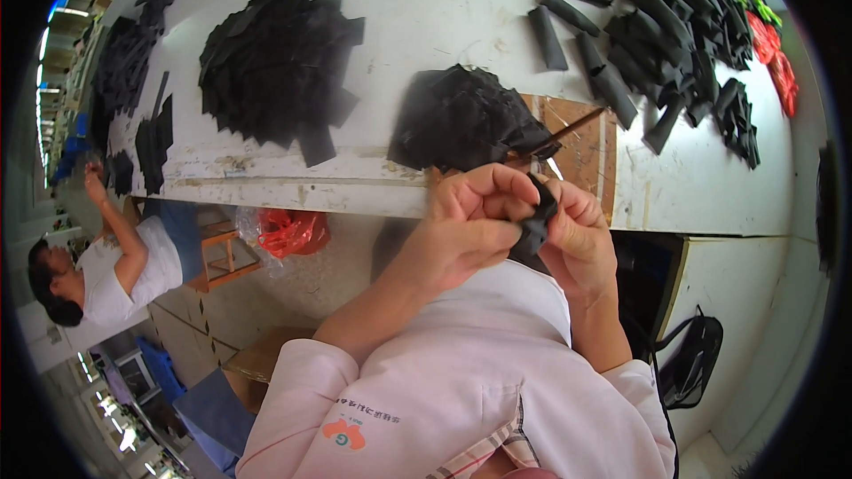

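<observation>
in the middle of the frame, just below the desk [444, 0] edge, both hands meet on a small black fabric piece [535, 223]. the left hand [466, 231] has its grip pressed together, pinching the piece from the left, and the right hand [579, 235] pinches it from the right. just above them a loose black fabric pile [466, 120] lies on a wooden board [586, 151] with a thin brush [568, 131]. folded black strips [657, 27] fill the upper right. another person [106, 275] works at far left.
</observation>
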### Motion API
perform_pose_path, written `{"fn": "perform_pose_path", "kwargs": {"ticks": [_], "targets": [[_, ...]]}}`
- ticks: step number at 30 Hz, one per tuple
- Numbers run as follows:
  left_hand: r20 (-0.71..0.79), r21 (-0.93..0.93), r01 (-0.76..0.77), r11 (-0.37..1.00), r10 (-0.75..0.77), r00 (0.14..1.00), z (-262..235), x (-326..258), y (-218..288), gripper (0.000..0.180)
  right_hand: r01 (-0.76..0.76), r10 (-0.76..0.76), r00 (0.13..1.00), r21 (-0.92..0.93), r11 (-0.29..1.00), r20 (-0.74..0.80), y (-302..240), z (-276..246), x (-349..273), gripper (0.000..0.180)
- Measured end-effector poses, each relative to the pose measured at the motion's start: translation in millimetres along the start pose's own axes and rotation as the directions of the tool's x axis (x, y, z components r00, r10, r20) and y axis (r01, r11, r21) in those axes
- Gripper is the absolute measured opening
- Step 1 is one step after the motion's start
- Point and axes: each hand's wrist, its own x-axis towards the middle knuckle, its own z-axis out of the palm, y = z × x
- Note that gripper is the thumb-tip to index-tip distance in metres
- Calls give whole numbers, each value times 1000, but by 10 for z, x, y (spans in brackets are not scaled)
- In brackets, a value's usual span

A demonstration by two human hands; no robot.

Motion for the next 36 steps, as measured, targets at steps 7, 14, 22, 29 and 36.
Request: {"fn": "perform_pose_path", "kwargs": {"ticks": [7,14,22,29,36], "targets": [[-19,370,-174,913,195,981,172,-96,122,40,212,-245,969,-419,883,-26,-107,162,-37,11],[131,-159,37,987,-16,991,28,-4,74,47,146,-165,986,-310,939,-35,-46,60,5,18],[66,329,-183,927,171,983,-32,18,-9,52,210,-237,972,-445,870,-5,22,-50,-1,16],[-33,130,-97,987,102,994,-25,55,-24,48,190,-225,973,-364,912,-56,55,-130,34,17],[177,-89,119,989,-102,979,134,25,-53,54,28,-25,994,27,999,-102,91,-171,13,14]]}}
